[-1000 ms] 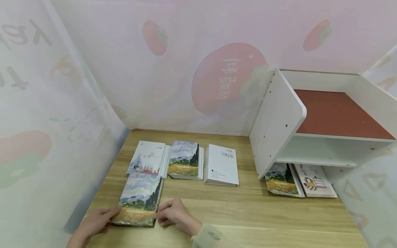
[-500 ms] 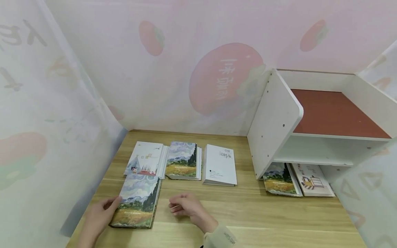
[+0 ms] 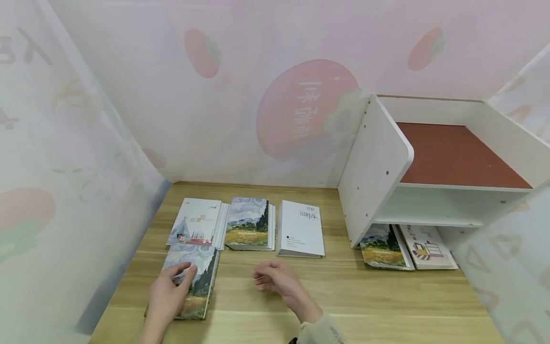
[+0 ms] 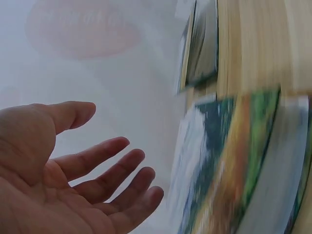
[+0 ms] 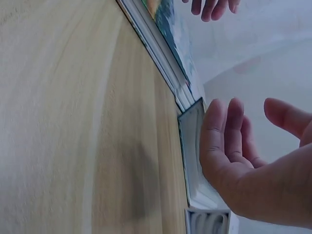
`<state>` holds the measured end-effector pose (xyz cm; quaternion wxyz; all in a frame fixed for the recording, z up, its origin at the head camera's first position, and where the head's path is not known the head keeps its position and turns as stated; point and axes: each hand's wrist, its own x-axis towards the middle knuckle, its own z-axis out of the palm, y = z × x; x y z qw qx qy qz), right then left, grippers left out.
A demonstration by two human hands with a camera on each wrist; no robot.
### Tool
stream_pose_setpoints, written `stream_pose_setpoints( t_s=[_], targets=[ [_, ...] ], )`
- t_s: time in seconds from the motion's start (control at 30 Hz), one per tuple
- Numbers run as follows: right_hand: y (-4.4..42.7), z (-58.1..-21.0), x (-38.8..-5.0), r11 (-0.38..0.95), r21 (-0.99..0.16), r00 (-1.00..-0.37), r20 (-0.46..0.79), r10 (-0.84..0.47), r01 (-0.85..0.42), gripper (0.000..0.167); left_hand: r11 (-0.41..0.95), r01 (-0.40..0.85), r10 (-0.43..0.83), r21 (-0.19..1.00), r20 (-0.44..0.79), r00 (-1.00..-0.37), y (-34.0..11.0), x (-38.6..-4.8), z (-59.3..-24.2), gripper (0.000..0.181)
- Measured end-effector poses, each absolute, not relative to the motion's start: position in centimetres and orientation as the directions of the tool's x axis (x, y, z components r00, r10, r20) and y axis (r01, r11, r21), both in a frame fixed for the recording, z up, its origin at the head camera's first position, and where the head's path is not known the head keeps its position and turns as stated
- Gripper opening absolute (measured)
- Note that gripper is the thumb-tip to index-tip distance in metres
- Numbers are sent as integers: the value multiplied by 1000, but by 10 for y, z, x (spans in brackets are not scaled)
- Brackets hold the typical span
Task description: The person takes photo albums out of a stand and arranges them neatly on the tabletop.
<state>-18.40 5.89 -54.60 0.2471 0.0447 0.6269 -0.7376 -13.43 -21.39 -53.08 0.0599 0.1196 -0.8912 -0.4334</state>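
In the head view my left hand [image 3: 168,292] hovers over the front landscape-painting album [image 3: 198,300], partly covering it; the left wrist view shows its fingers [image 4: 127,163] loosely bent and holding nothing. My right hand [image 3: 281,283] is above the table to the right of that album, empty, with fingers bent and thumb apart in the right wrist view. Behind lie a white album with a tent picture [image 3: 195,220], a second landscape album [image 3: 248,223] and a white album with black lettering [image 3: 301,229].
A white shelf unit [image 3: 375,167] with a reddish-brown upper board [image 3: 460,155] stands at the right. Under its lower shelf lie another landscape album [image 3: 385,248] and a white patterned album [image 3: 428,248]. Printed cloth [image 3: 240,119] hangs behind the wooden table [image 3: 365,296].
My left hand has let go of the front album's left edge and moved right, over it. My right hand has left the album's right side and moved right. The view has shifted slightly.
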Motion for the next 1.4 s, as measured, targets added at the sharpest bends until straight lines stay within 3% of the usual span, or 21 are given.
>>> stream_pose_setpoints(
  t_s=[0.1,0.33,0.77,1.03,1.2,1.4],
  targets=[
    [73,-541,-184,-90,-904,-868,-368,-334,418,18,583,-120,-238,803,28,-971,-198,-135,-530,52],
    [108,-537,-183,-85,-906,-854,-354,-381,414,23,459,-142,-202,877,-52,-978,-169,-133,-532,55],
    [175,-530,-185,-69,-916,-870,-348,-350,394,24,396,-77,-122,915,-31,-992,-122,-139,-542,45],
    [220,-533,-180,-155,-906,-885,-330,-328,395,24,348,27,13,937,24,-1000,-95,-147,-548,43],
    [241,-530,-178,-108,-920,-892,-329,-311,377,32,286,55,89,957,31,-996,-72,-151,-550,49],
    [269,-524,-177,-113,-926,-901,-314,-299,360,28,222,62,167,973,24,-986,-48,-153,-550,51]
  ],
)
